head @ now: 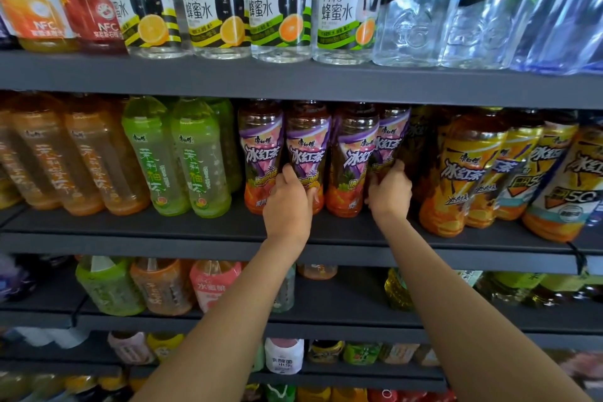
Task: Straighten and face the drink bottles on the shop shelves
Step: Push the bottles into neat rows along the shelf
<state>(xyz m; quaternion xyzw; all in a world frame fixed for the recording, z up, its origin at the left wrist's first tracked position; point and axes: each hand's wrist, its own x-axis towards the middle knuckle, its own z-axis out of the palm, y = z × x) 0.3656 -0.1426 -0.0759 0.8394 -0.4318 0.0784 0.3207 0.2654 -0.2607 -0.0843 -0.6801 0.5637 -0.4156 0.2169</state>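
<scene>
A person stands at a shop rack, and both bare arms reach up to the middle shelf (195, 232). Four bottles with purple and pink labels stand in a row on that shelf.

The left hand (288, 202) is curled around the second purple bottle (306, 153), low down near its orange bottom. The thumb sticks up on the bottle's left side, and the hand hides the lower part of the label. The first purple bottle (261, 153) stands just left of it, touching or nearly touching; I cannot tell which.

The right hand (390, 191) grips the fourth purple bottle (390, 140), the one furthest right in the row. Its fingers wrap around the far side, so I cannot see their tips. This bottle sits a bit further back, and the third purple bottle (354, 157) covers part of it.

Right of the purple row stand yellow iced tea bottles (463, 170), which look tilted. A dark bottle hides in the shadow between the two groups. Left of the purple row are green bottles (176, 157), then blurry orange bottles (85, 157).

Above the middle shelf, honey water bottles (280, 6) stand with their tops cut off by the picture's edge. Clear soda water bottles (421, 10) are beside them.

Below the middle shelf, the arms cover some bottles, and the lowest rows are too blurry to read.
</scene>
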